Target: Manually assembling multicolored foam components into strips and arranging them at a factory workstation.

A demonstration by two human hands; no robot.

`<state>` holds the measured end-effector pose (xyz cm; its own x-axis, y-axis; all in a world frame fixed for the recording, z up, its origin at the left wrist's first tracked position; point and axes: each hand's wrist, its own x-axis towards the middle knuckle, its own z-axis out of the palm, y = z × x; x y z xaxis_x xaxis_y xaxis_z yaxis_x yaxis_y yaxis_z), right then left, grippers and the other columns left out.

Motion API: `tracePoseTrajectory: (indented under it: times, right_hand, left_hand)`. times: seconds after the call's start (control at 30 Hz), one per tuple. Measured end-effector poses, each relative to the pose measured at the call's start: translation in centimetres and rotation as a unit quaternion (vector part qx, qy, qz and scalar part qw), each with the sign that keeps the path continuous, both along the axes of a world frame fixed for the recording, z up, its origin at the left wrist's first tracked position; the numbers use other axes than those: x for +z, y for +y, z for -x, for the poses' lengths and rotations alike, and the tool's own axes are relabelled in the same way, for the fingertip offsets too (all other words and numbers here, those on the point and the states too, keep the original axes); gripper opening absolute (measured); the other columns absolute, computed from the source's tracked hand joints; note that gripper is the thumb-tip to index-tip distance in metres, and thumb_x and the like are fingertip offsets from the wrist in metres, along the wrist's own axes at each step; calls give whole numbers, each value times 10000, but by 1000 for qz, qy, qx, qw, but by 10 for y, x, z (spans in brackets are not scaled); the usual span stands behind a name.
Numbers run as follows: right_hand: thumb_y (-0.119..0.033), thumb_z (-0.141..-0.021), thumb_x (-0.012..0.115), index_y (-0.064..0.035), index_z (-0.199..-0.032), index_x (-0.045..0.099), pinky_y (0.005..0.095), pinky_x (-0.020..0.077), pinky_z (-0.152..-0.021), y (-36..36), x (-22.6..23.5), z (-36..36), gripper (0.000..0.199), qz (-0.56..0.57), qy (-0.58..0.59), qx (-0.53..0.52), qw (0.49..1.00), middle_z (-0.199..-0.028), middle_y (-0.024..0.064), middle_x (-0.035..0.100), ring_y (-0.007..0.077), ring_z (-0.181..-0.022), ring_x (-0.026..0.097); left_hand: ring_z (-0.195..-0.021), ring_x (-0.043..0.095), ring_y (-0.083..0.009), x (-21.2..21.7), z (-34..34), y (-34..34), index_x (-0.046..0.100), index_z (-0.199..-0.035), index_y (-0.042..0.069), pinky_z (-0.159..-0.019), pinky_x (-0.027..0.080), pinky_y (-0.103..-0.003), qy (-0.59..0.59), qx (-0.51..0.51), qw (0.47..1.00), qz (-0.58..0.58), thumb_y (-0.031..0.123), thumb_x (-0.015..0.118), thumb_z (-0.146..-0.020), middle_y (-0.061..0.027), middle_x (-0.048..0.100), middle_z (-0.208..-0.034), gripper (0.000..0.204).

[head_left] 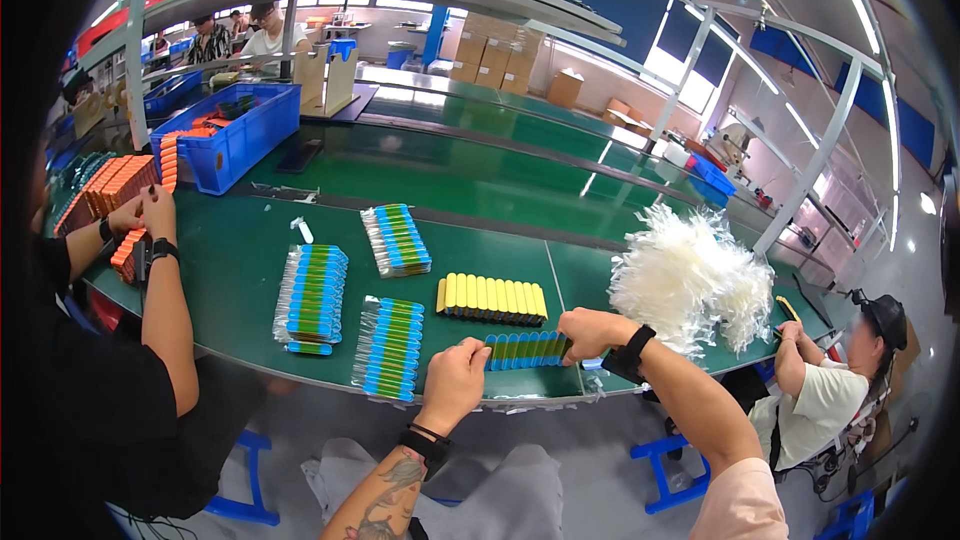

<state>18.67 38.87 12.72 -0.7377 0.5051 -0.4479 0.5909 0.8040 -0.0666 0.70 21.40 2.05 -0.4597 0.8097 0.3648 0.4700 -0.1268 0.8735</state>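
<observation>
Near the table's front edge, a row of joined blue cylinders with a green band, looking like a battery pack (525, 351), is held between my two hands. My left hand (455, 380) is closed on its left end, and my right hand (597, 335) grips its right end. Just beyond lies a pack with a yellow top (490, 298), its dark underside showing. To the left of my hands are three stacks of similar blue-and-green packs: one stack (388, 348) close by, another (312, 290) farther left, and a third (396, 240) behind.
A large heap of whitish clear film strips (690, 285) sits to the right. At left, a co-worker's hands (150, 210) handle orange cells beside a blue crate (240, 140). Another person (830, 370) sits at far right. A small white piece (302, 230) lies behind the stacks.
</observation>
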Motion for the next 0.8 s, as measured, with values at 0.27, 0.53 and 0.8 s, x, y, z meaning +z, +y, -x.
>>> tracePoseTrajectory:
  times: [0.27, 0.53, 0.8]
  right_hand:
    - [-217, -751, 845, 60, -1046, 718, 440, 562, -837, 6, 0, 0, 425, 20, 14, -6, 1000, -963, 261, 725, 408, -963, 701]
    - [-225, -756, 836, 77, -1089, 698, 447, 557, -853, -6, 8, 2, 470, 4, -20, -12, 1000, -997, 274, 720, 409, -994, 694]
    - [-394, -839, 791, 45, -952, 725, 438, 525, -699, -10, -10, 6, 457, 38, 130, 6, 991, -769, 216, 683, 363, -764, 682]
  left_hand:
    - [-811, 666, -427, -4, 2, 6, 667, -909, 18, -698, 521, -498, 24, -2, 1000, -20, 159, 645, -948, -216, 689, -833, 148]
    - [-811, 666, -419, -3, 1, 4, 664, -909, 10, -700, 517, -490, 3, -3, 1000, -12, 166, 643, -951, -215, 687, -826, 163]
    - [-803, 665, -420, -7, 2, 7, 660, -903, 15, -699, 516, -493, 11, -4, 1000, -8, 171, 639, -953, -213, 685, -811, 165]
